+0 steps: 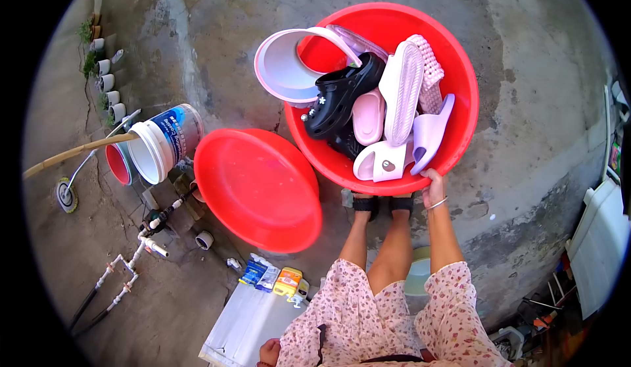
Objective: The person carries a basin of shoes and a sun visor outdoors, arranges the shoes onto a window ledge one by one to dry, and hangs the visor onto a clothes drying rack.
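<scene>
My right hand (433, 188), with a bangle at the wrist, grips the near rim of a big red basin (468, 84). Inside lie a black clog (344, 96) with small charms, a white slide sandal (403, 94), a pale pink slipper (368, 117), a lavender slide (432, 133), a white slide with a brown patch (382, 162) and a woven pink slipper (428, 71). A pale bucket (282, 64) with a pink rim leans over the basin's left edge. Low by my skirt, my left hand (269, 352) hangs with its fingers curled, apart from the basin.
A second red basin (256, 189) stands tilted at left. Beyond it are a labelled white bucket (171, 137), a bamboo pole (82, 148), a brush (66, 195) and white pipes (135, 262). Detergent packs (288, 281) sit on a white lid (246, 321). Potted plants line the far left.
</scene>
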`<action>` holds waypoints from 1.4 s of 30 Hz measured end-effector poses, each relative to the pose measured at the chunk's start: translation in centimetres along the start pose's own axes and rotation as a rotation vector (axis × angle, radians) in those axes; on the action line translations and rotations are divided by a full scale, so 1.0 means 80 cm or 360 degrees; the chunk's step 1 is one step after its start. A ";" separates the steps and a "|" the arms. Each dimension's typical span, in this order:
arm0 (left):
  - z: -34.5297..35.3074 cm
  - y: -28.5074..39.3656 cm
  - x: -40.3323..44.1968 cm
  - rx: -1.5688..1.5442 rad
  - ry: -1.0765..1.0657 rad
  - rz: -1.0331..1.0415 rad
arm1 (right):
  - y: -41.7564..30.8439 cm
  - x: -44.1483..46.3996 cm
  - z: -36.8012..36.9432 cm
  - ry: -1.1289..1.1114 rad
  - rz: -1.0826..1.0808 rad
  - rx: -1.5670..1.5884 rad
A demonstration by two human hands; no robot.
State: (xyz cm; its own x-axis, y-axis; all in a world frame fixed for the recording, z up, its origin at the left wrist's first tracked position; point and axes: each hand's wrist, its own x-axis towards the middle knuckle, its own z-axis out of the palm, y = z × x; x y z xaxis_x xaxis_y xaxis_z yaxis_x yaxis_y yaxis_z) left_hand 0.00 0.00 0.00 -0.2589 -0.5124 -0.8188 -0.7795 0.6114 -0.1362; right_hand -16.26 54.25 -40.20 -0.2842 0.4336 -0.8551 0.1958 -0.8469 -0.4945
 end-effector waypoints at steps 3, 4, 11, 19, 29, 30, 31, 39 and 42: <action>-0.023 0.010 -0.008 0.0082 -0.0210 -0.0086 | -0.046 -0.058 -0.052 0.0212 -0.0103 -0.0194; -0.020 0.022 -0.001 0.0053 -0.0248 -0.0079 | -0.058 -0.068 -0.040 0.0188 -0.0023 -0.0224; 0.056 0.317 0.149 -0.0592 -0.0207 0.0222 | -0.105 -0.131 -0.031 0.0212 0.0162 -0.0316; 0.161 0.572 0.187 -0.0612 -0.0604 0.0999 | -0.199 -0.283 -0.091 0.0125 0.0127 -0.0201; 0.119 0.647 -0.054 -0.0996 -0.0912 0.0914 | -0.371 -0.441 -0.123 0.0235 0.0078 -0.0017; 0.103 0.653 -0.084 -0.0975 -0.0856 0.0966 | -0.388 -0.451 -0.123 0.0181 0.0050 -0.0008; 0.087 0.664 -0.110 -0.0969 -0.0815 0.1050 | -0.412 -0.465 -0.109 0.0176 0.0015 0.0000; -0.086 0.742 -0.306 -0.1297 -0.0835 0.1461 | -0.589 -0.565 0.023 -0.0030 -0.0332 -0.0182; -0.135 0.800 -0.368 -0.1393 -0.0813 0.1552 | -0.654 -0.562 0.069 -0.0108 -0.0434 -0.0139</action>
State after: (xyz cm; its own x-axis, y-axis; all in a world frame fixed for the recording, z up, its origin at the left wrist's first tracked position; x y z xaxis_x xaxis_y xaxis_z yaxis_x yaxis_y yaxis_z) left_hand -48.42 47.69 21.39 -0.8081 0.2826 -0.5168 -0.5559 -0.0758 0.8278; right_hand -18.87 77.35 24.95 -0.3992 0.6173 -0.6779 0.1828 -0.6710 -0.7186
